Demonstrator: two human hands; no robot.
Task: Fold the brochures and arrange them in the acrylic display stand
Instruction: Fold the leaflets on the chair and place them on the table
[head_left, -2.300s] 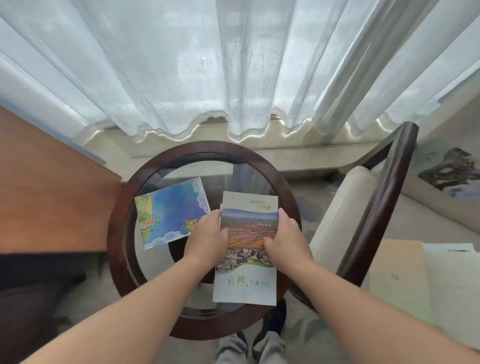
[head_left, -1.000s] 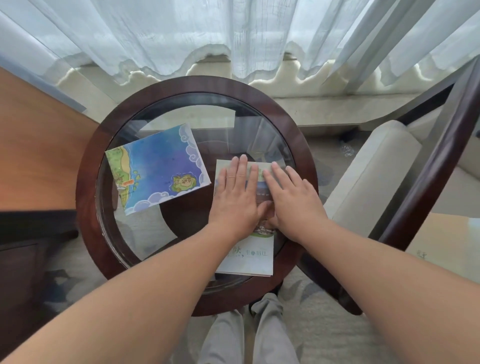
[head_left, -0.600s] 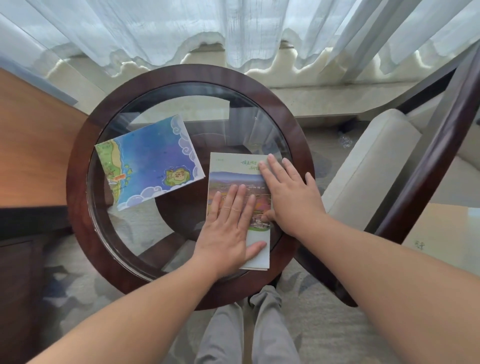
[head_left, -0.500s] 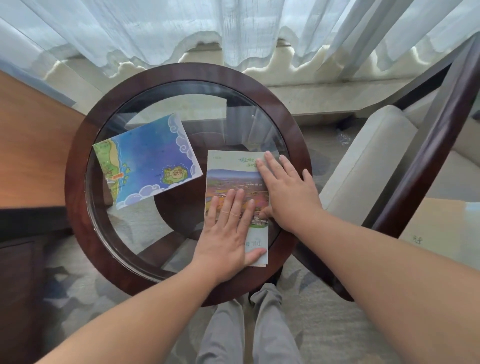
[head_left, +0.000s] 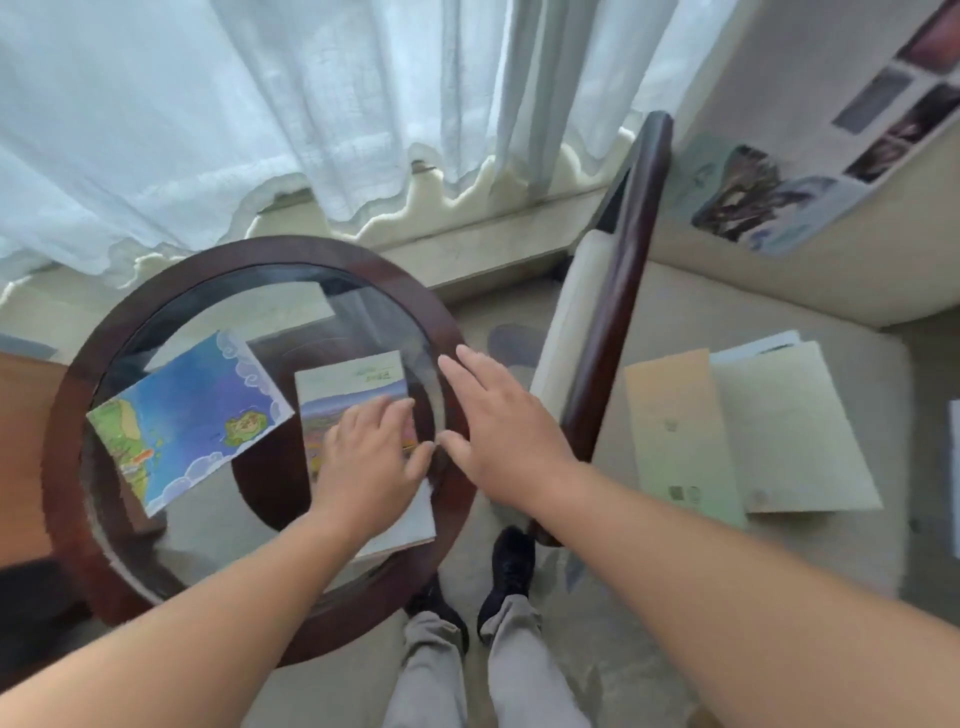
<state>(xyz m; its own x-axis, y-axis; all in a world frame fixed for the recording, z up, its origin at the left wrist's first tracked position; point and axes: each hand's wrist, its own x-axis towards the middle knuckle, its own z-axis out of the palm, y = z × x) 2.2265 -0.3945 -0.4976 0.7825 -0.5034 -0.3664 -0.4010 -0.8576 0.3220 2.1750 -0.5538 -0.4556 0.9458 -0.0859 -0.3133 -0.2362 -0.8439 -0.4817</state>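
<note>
A folded landscape brochure lies on the right half of a round glass table. My left hand rests flat on its middle, fingers spread, pressing it down. My right hand hovers open just off the brochure's right edge, above the table's wooden rim, holding nothing. A blue map brochure lies folded on the left half of the glass. More unfolded brochures, one tan and one pale green, lie on the chair seat to the right. No acrylic stand is in view.
A dark wooden armrest of the cream armchair stands between table and seat. White curtains hang behind the table. A printed sheet leans on the chair back. My legs and shoes are below the table's edge.
My right hand has lifted off the landscape brochure and moved right, past the table's rim. My left hand has stayed pressing it. The view has swung right, showing the chair seat's brochures.
</note>
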